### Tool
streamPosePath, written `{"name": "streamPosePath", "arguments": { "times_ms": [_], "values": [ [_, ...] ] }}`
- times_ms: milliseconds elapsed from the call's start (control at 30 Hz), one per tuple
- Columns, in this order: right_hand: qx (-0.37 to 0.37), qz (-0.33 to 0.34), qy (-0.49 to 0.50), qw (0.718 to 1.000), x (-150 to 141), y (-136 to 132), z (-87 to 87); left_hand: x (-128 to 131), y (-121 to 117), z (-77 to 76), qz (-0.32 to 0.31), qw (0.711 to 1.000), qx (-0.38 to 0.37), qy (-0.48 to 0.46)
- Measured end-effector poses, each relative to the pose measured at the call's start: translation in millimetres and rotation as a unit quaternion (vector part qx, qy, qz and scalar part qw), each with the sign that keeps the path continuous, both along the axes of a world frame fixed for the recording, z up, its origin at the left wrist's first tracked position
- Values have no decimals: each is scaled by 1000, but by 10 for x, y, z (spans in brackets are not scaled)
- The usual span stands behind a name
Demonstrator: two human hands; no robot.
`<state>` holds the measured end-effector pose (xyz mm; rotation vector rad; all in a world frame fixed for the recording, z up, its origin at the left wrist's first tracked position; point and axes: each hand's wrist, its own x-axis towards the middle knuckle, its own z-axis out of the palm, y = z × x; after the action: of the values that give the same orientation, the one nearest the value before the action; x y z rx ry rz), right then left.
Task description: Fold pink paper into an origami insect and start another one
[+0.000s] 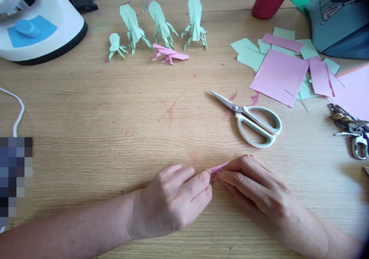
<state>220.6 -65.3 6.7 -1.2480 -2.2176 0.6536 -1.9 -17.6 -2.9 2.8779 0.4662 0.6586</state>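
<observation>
Between my two hands is a small folded piece of pink paper (219,168), mostly hidden by fingers. My left hand (180,197) is closed, with thumb and forefinger pinching its left end. The fingertips of my right hand (256,193) pinch the other end. Beyond my right hand lie scissors (255,124) with pale handles, blades closed and tip toward the upper left. A pink folded paper figure with legs (170,54) rests farther back, in front of several light green folded paper figures (195,20).
Pink and green paper sheets (279,76) are piled at the right, near keys (351,126). A dark red cylinder (269,1) and a grey-blue bag (337,20) stand behind. A white appliance base (57,24) occupies the back left; a white cable (20,115) runs below it.
</observation>
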Motion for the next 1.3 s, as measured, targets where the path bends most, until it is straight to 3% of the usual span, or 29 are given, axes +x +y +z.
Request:
{"name": "streamPosePath", "arguments": {
  "times_ms": [267,567,1300],
  "values": [
    [10,55,-21,998,40,34,-4,-3,-5,11,8,1000,7,5],
    [112,137,-85,981,42,112,92,3,9,15,16,1000,9,-7],
    [64,87,-94,990,159,-157,-24,46,7,40,6,999,25,30]
  ]
}}
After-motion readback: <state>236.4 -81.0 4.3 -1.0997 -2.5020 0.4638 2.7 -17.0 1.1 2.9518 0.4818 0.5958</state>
